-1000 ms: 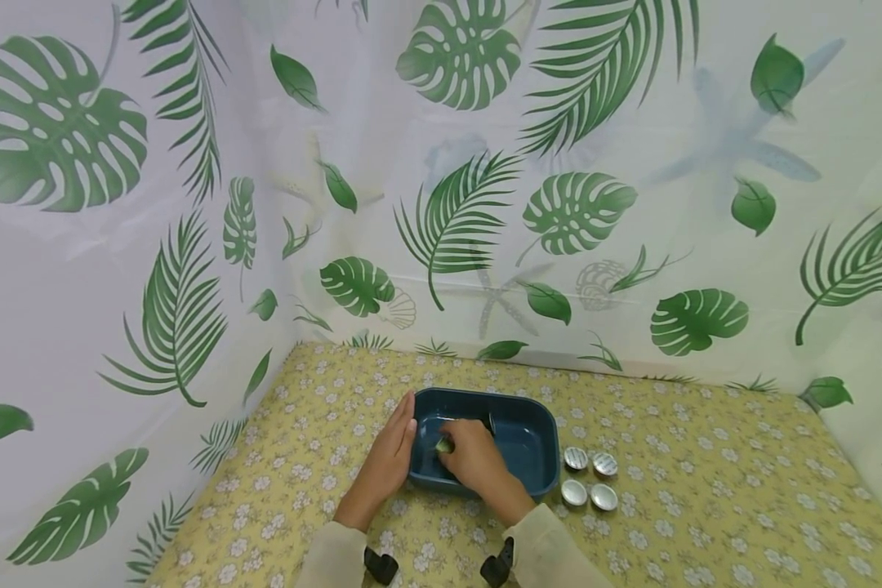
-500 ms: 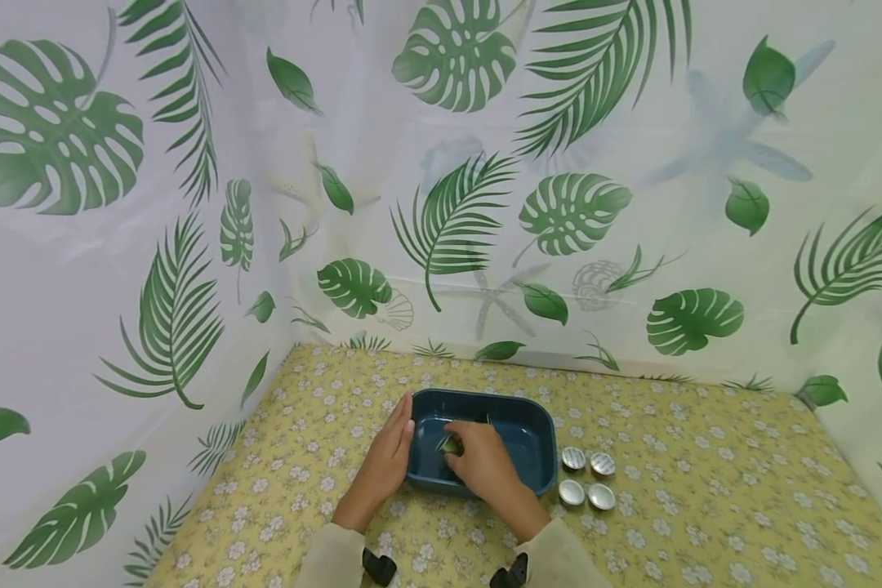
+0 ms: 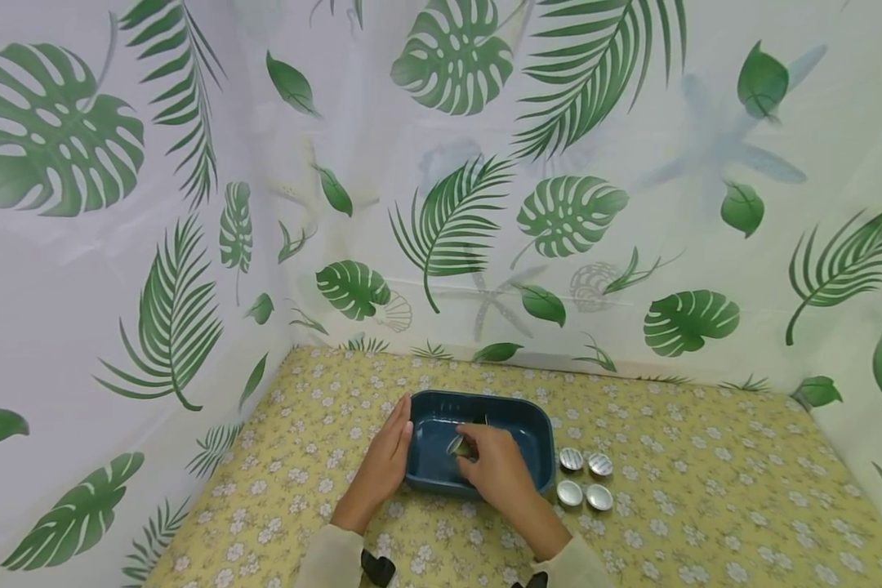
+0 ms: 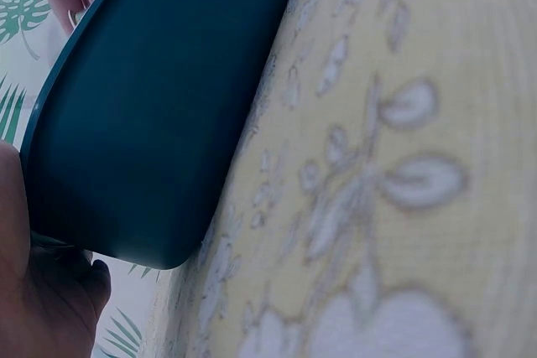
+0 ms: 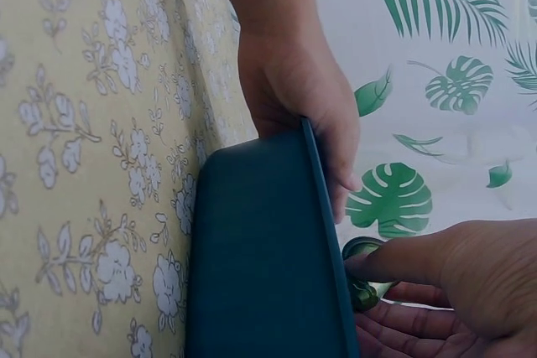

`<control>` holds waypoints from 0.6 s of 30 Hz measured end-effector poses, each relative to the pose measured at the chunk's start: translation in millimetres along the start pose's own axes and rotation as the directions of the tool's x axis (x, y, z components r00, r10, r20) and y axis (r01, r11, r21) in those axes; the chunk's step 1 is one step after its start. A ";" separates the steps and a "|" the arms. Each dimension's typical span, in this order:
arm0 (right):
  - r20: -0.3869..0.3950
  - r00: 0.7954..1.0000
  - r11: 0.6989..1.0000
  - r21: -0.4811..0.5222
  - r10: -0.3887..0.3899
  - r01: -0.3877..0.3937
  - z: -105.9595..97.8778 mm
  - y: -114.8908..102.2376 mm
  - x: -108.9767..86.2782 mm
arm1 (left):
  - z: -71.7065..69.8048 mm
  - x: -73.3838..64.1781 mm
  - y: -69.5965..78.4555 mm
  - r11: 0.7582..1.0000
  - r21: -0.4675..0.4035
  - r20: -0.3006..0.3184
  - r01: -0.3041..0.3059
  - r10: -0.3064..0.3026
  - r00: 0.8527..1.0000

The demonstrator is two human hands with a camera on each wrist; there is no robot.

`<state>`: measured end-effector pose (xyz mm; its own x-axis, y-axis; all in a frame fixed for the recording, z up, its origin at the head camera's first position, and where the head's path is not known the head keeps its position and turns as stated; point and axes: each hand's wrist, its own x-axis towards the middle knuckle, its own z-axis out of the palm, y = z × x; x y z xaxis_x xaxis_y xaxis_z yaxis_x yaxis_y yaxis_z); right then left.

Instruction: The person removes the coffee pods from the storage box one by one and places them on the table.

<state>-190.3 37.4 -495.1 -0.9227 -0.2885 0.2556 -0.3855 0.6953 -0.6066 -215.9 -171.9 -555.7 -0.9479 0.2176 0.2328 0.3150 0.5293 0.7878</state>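
Observation:
A dark blue rectangular dish [image 3: 429,457] stands on the table before me. My left hand [image 3: 382,461] lies along its left end, fingers straight against the outside wall and thumb at the rim. Inside the dish my right hand [image 3: 501,465] pinches a small green coffee capsule [image 3: 459,447] between thumb and fingers. The capsule is tilted, its round rim facing left. In the right wrist view the capsule [image 5: 363,291] looks shiny green, partly covered by the fingers. A small dark edge shows behind the right hand in the dish; the rest of it is hidden.
Several silver-topped capsules [image 3: 585,478] stand in two rows just right of the dish; the back pair have printed lids. A yellow flowered cloth [image 3: 691,490] covers the table. Behind and to the left rise white leaf-print sheets [image 3: 441,327].
My right hand has moved to the right inside the dish with the green capsule, and more of the capsule's round rim shows. My left hand stays against the dish's left end.

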 end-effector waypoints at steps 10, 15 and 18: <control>-0.020 1.000 0.999 0.030 -0.016 0.016 -9.4 6.4 -9.2 | 0.6 -0.1 1.2 1.000 0.015 -0.001 0.008 -0.008 1.000; -0.042 0.999 0.999 0.034 -0.010 0.011 -12.7 10.7 -14.5 | 1.0 -0.2 0.7 1.000 0.023 0.005 0.012 -0.012 1.000; -0.054 0.999 1.000 0.030 0.000 0.002 -14.5 13.4 -16.8 | 0.8 -0.2 -0.1 1.000 0.023 0.003 0.008 -0.008 1.000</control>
<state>-180.0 61.1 -496.7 -0.9211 -0.2527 0.2961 -0.3871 0.6746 -0.6285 -215.7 -171.3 -556.3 -0.9501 0.2157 0.2253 0.3088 0.5496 0.7762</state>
